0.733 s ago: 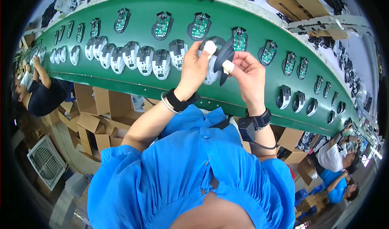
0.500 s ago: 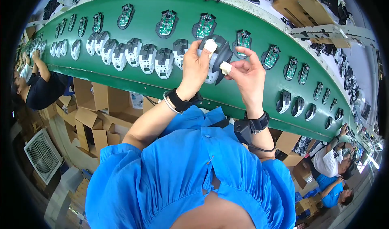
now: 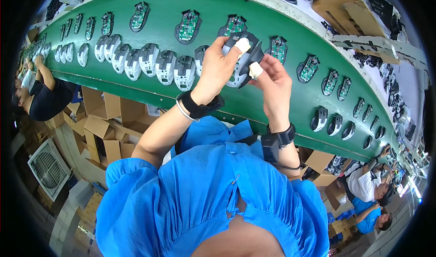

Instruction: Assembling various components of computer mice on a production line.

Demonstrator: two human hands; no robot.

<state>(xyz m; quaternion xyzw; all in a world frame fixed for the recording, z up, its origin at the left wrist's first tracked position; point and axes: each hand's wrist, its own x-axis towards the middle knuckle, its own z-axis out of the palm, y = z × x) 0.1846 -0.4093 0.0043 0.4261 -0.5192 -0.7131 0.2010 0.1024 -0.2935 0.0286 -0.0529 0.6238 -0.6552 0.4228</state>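
Above the green work surface I hold a grey-and-white computer mouse (image 3: 255, 55) between both hands, tilted, with its dark part up. My left hand (image 3: 215, 68) is closed on its left side, with the thumb lying over the top. From the right, my right hand (image 3: 277, 88) pinches its edge, fingers curled behind it. Both thumbs wear pale coverings, the left cover (image 3: 242, 45) and the right cover (image 3: 255, 69). Behind the held mouse lies a mouse base with a green circuit board (image 3: 234, 24), partly hidden. A white-and-grey mouse shell (image 3: 184, 71) rests left of my left hand.
The green bench (image 3: 136, 89) carries a row of mouse shells, with several circuit-board bases along the far side. More dark-and-white mouse shells (image 3: 319, 118) lie to the right. Open cardboard boxes (image 3: 111, 134) stand below the near edge. Co-workers sit at both ends.
The mouse has tilted and turned in my hands. My right fingers, stretched out before, have curled in closer around it. Bench items have shifted slightly in view.
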